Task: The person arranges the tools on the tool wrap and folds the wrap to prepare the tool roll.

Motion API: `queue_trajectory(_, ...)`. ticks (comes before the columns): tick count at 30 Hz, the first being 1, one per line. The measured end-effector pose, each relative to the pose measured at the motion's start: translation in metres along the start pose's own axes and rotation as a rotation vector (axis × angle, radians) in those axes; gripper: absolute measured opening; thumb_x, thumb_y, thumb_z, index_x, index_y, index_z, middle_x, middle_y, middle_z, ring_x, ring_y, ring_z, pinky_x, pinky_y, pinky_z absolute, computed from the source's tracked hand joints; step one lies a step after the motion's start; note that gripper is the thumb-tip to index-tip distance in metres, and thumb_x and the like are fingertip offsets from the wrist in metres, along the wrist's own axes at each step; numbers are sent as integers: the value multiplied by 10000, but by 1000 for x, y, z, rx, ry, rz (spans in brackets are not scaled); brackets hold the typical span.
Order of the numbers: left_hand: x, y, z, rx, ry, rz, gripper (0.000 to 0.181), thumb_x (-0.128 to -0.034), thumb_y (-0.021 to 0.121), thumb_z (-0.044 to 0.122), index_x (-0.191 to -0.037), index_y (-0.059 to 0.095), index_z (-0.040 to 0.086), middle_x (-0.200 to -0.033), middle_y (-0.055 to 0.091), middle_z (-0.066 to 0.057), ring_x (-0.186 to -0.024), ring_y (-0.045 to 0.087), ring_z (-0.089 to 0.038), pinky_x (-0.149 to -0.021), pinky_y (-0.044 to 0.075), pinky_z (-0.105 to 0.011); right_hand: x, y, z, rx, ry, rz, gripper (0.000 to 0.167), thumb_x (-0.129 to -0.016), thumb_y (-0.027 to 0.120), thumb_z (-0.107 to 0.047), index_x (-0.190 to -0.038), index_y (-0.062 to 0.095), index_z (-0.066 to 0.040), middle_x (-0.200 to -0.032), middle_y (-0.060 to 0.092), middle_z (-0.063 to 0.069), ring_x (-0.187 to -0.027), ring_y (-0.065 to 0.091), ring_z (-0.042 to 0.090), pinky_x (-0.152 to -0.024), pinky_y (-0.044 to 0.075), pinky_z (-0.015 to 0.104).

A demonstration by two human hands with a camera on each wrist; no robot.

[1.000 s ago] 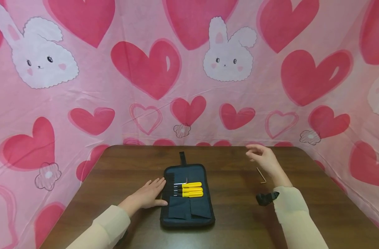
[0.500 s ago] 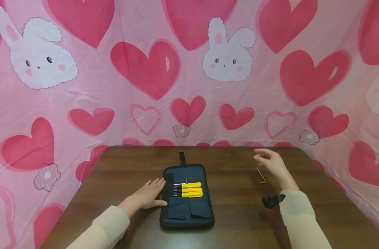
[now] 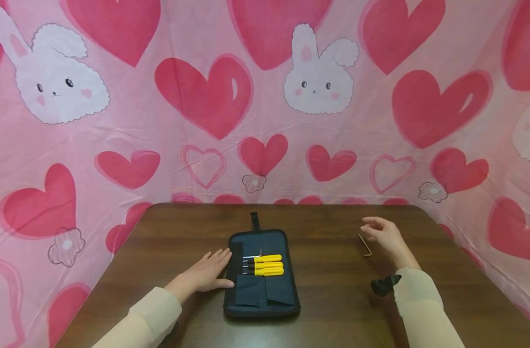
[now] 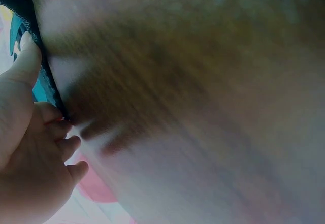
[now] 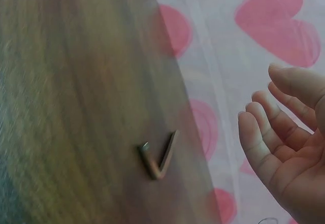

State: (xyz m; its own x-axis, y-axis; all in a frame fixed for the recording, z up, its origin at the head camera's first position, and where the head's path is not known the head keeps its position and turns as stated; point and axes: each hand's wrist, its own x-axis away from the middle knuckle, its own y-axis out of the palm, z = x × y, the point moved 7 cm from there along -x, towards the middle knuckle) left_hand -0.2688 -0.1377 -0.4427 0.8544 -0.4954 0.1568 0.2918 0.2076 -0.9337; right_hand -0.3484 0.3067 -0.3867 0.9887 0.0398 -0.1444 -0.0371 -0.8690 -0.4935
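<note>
On the brown table lies an unfolded dark blue tool pouch [image 3: 273, 240] with black trim. Three yellow-handled screwdrivers [image 3: 269, 265] sit side by side in it, below a thin L-shaped key [image 3: 252, 256]. My left hand [image 3: 207, 271] rests on the pouch's left edge, fingers spread; the left wrist view shows its thumb [image 4: 25, 64] at the dark edge. A bronze-coloured hex key [image 3: 366, 247] lies alone on the right side of the table. Just above and beside that key hovers my right hand [image 3: 385, 237], its fingers loosely bent around nothing, as the right wrist view also shows.
The pouch's closing strap [image 3: 255, 222] points to the far table edge. A pink cloth [image 3: 273, 121] printed with hearts and rabbits hangs behind and beside the wooden table [image 3: 321, 299]. A black wrist camera [image 3: 383, 285] hangs under my right sleeve.
My right hand has shifted to the right and somewhat nearer to me, lowering beside the hex key. The left hand, pouch and hex key stay where they were.
</note>
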Motion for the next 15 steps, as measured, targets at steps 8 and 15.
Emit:
queue_trajectory(8,0,1,0,-11,1,-4,841,-823,592,530,-1394,337,-32,-1453,289,-173,-1336,228,-337,-1055,152,-526,4,1,21,25,65,-26,438,-913,591,-157,-1228,475,124,-1068,568,230,-924,583,314,-708,525,329)
queue_trajectory(15,0,2,-1,-13,-1,-7,839,-827,585,535,-1398,334,-26,-1454,289,-172,-1336,228,-336,-1055,153,-525,7,4,40,38,110,-48,414,-908,588,-113,-1201,471,155,-1044,566,224,-844,584,224,-682,528,336)
